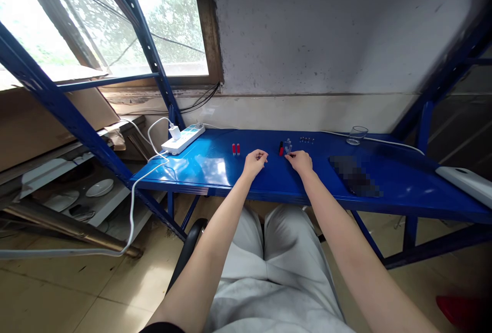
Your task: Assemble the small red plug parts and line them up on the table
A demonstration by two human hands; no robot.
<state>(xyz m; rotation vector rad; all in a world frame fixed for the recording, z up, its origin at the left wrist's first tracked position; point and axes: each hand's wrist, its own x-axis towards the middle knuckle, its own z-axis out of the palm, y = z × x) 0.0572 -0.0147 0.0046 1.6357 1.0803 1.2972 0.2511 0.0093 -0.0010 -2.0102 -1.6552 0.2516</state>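
My left hand (255, 163) is just above the blue tabletop (207, 171), its fingers curled together; anything in them is too small to make out. To its left, two small red cylinders with pale lower ends (236, 149) stand side by side. My right hand (301, 161) has its thumb and fingertips pinched together near the table surface, and what they grip is hidden. Close to those fingertips are a small red and black piece (281, 149) and several small clear pieces (288, 145). Farther back lies a row of tiny shiny parts (306, 140).
A white power strip (183, 139) with a plugged-in charger and cable is at the left end. At the right are a clear glass (356, 135), a dark blurred flat object (353, 175) and a white object (465, 182). Blue shelf posts (148, 41) rise at the sides.
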